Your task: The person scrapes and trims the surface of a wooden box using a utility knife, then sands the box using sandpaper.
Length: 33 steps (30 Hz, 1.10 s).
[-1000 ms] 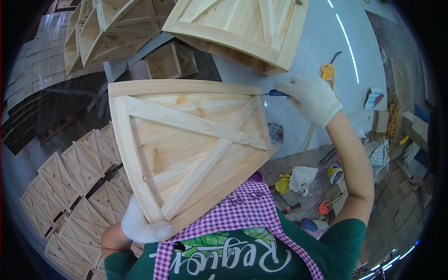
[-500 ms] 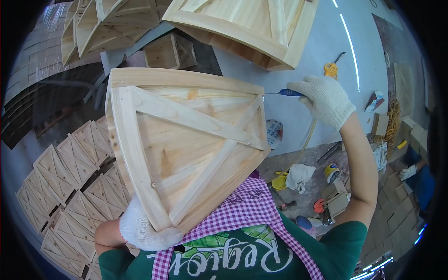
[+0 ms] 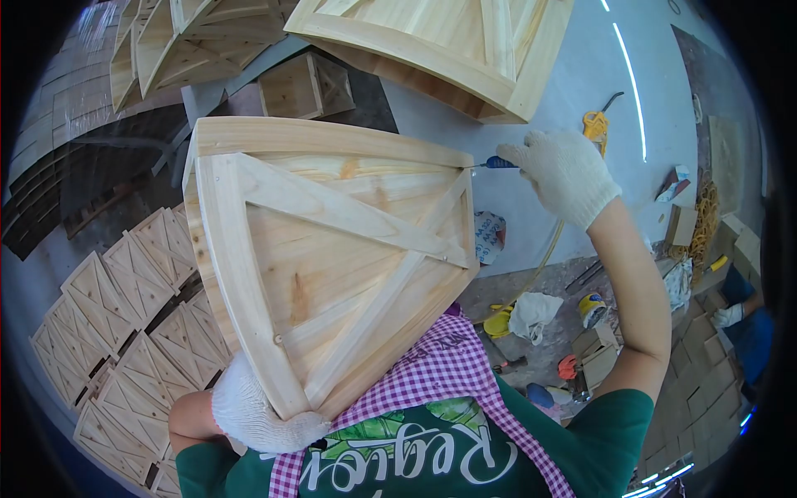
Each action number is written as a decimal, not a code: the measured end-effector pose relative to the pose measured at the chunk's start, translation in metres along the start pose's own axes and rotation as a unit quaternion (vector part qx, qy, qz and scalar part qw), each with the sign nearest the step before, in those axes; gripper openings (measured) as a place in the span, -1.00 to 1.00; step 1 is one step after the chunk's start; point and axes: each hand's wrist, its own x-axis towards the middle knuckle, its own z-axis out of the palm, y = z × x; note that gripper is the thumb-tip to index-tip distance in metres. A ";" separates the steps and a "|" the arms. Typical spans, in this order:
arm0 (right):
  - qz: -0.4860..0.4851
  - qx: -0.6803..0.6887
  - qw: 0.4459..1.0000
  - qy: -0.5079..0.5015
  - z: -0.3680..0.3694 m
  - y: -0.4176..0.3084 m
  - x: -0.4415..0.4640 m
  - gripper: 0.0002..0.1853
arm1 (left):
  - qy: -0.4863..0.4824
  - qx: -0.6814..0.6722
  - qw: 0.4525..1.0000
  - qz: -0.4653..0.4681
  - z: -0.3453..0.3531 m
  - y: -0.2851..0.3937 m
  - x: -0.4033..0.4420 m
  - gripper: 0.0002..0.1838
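A wooden box with an X-braced face (image 3: pixel 357 241) is held tilted in front of my body. My left hand (image 3: pixel 264 408), in a white knit glove, grips its lower left corner. My right hand (image 3: pixel 569 173), also gloved, is closed round the blue handle of a screwdriver (image 3: pixel 498 163). The thin shaft of the tool points left and meets the upper right corner of the box. The fingers of my left hand are partly hidden by the box edge.
A second wooden box (image 3: pixel 448 58) stands on the pale table (image 3: pixel 614 166), near a yellow-handled tool (image 3: pixel 595 124). Many braced boxes (image 3: pixel 124 299) are stacked at the left. A white cloth (image 3: pixel 534 315) lies below. At far right shows a co-worker's gloved hand (image 3: pixel 728 315).
The box has risen slightly and tilted since the first frame. My right hand with the screwdriver moved right, then slightly back left, its tip staying near the corner.
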 end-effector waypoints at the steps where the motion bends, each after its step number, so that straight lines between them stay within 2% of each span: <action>1: -0.001 0.001 1.000 -0.001 -0.001 -0.002 0.000 -0.53 | 0.012 -0.019 1.000 -0.014 0.001 0.001 -0.001 -0.21; 4: 0.009 -0.006 0.999 -0.043 -0.005 -0.009 -0.001 -0.53 | 0.036 -0.059 0.997 -0.041 0.003 0.001 -0.001 -0.23; 5: 0.009 -0.007 0.999 -0.044 -0.003 -0.002 0.000 -0.53 | 0.020 -0.012 1.000 -0.006 -0.001 -0.002 0.000 -0.23; 7: -0.074 0.151 0.986 0.014 0.011 0.026 0.004 -0.56 | -0.012 0.085 0.994 0.063 -0.005 -0.006 0.002 -0.24; 8: -0.114 0.228 0.966 0.044 0.016 0.034 0.005 -0.56 | -0.013 0.085 0.994 0.064 -0.006 -0.005 0.003 -0.24; 13: -0.029 0.217 0.974 0.058 0.027 0.040 0.001 -0.59 | -0.012 0.072 0.996 0.044 -0.008 -0.006 0.013 -0.41; 16: -0.007 0.199 0.980 0.010 0.022 0.037 -0.006 -0.55 | -0.011 0.063 0.998 0.026 -0.007 -0.006 0.015 -0.50; 24: -0.029 0.108 0.994 0.017 0.014 0.022 0.002 -0.58 | -0.003 0.047 0.999 -0.015 -0.004 0.008 0.016 -0.70; 28: -0.013 0.061 0.997 0.036 0.008 0.009 0.002 -0.63 | 0.000 0.041 0.999 -0.025 -0.002 0.012 0.018 -0.73; 33: -0.038 0.026 0.999 0.003 -0.002 -0.002 -0.003 -0.61 | 0.005 0.024 1.000 -0.009 -0.001 -0.005 0.011 -0.61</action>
